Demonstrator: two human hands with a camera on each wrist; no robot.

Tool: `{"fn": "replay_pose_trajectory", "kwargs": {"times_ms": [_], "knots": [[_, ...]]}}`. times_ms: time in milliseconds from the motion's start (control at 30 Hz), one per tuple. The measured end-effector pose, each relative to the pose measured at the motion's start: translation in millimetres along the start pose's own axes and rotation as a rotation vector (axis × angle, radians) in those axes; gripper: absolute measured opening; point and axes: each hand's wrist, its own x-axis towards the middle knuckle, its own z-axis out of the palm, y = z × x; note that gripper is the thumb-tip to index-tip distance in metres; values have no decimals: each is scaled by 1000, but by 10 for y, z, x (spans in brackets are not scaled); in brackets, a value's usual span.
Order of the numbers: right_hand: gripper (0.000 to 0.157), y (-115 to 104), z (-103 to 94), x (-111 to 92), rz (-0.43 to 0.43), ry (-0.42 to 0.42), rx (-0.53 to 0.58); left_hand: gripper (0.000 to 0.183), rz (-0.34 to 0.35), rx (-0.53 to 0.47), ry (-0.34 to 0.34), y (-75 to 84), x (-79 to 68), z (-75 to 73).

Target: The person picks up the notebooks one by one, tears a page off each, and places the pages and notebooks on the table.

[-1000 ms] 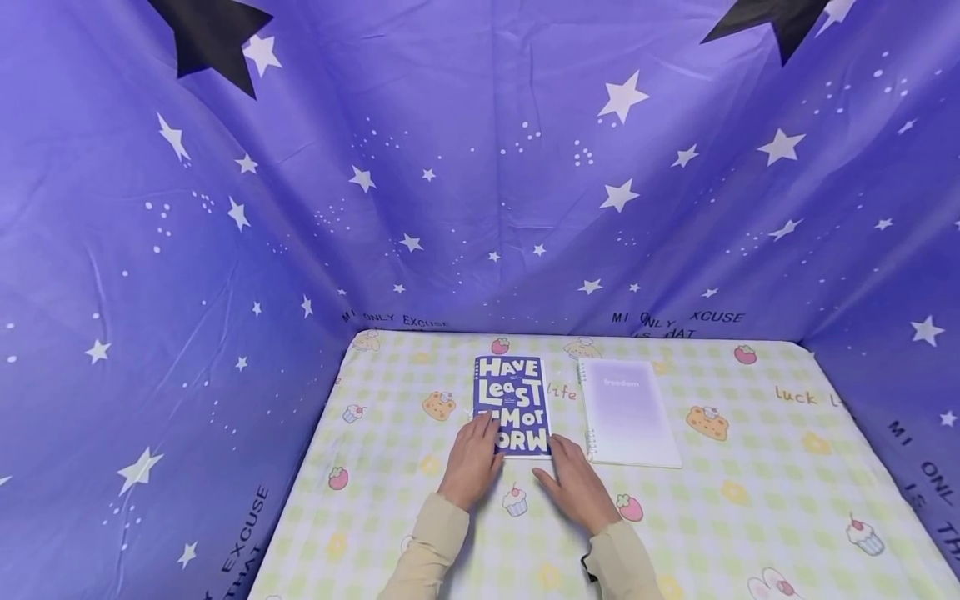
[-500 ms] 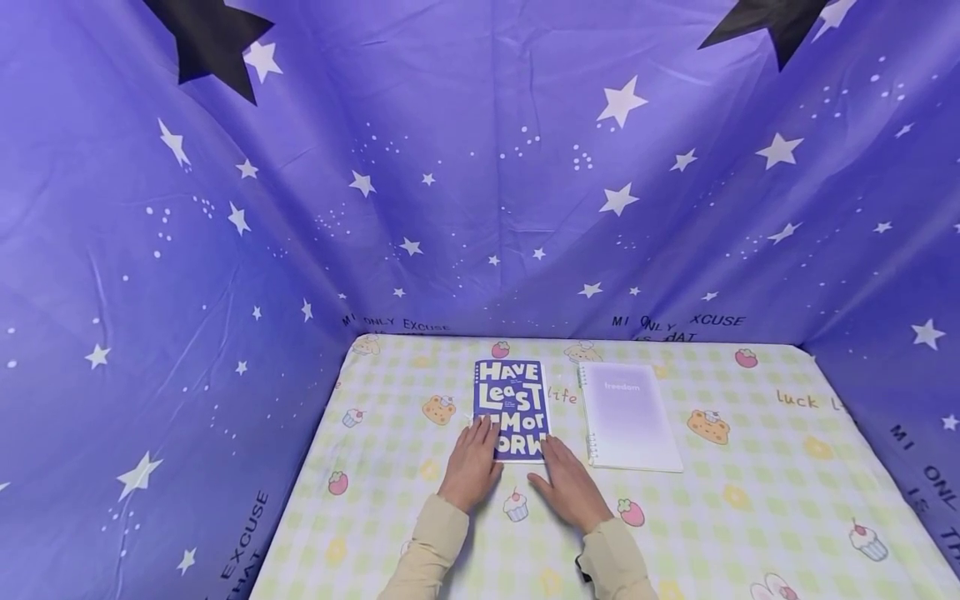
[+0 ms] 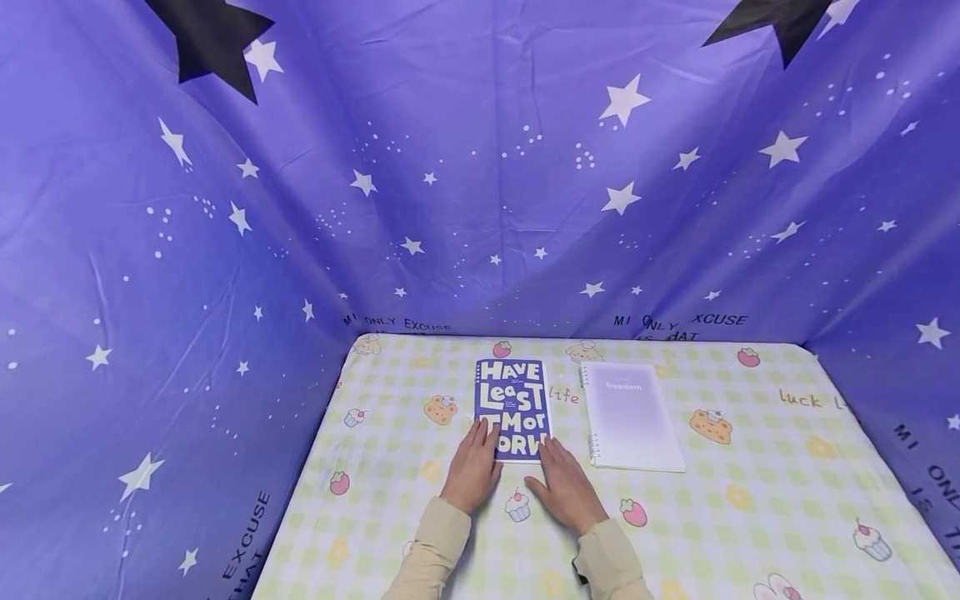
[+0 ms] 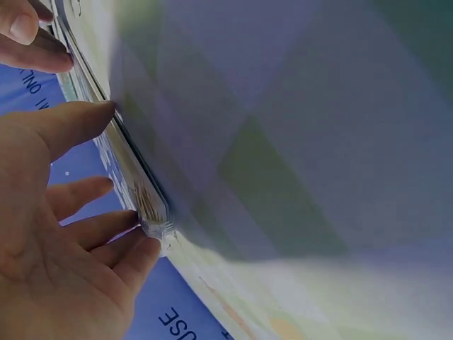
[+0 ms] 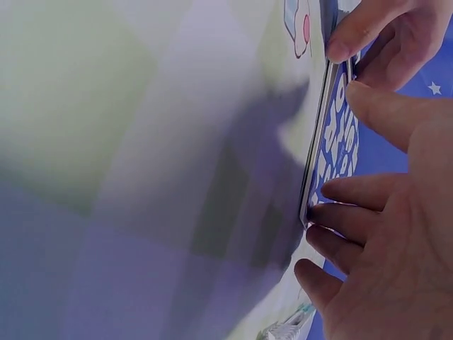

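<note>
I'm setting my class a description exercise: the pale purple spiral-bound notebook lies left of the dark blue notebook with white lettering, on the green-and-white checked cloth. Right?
Not quite: the head view shows the pale purple notebook lying right of the dark blue notebook, on the checked cloth.

Tablecloth (image 3: 795,492) in pale green-and-white check, printed with cupcakes (image 3: 872,543), strawberries (image 3: 633,513), bear faces (image 3: 711,427) and the words "life" and "luck". A pale purple notebook (image 3: 636,421), titled "freedom", lies flat upon it, with ring binding (image 3: 595,450) along its left edge. A blue-violet curtain (image 3: 450,108) rises behind and to both sides, patterned with white stars (image 3: 625,101), white dots and black lettering (image 3: 720,320); two large black stars (image 3: 217,46) are cut off at the upper margin.
</note>
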Motion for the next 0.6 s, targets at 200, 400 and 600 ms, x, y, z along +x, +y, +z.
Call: {"fn": "replay_pose_trajectory", "kwargs": {"times_ms": [200, 400, 600], "knots": [[65, -13, 14, 14, -2, 5, -9, 55, -11, -4, -2, -36, 21, 9], [64, -18, 21, 16, 11, 13, 7, 53, 12, -72, 36, -100, 17, 4], [61, -19, 2, 52, 32, 54, 46, 47, 26, -104, 45, -136, 4, 4]]}}
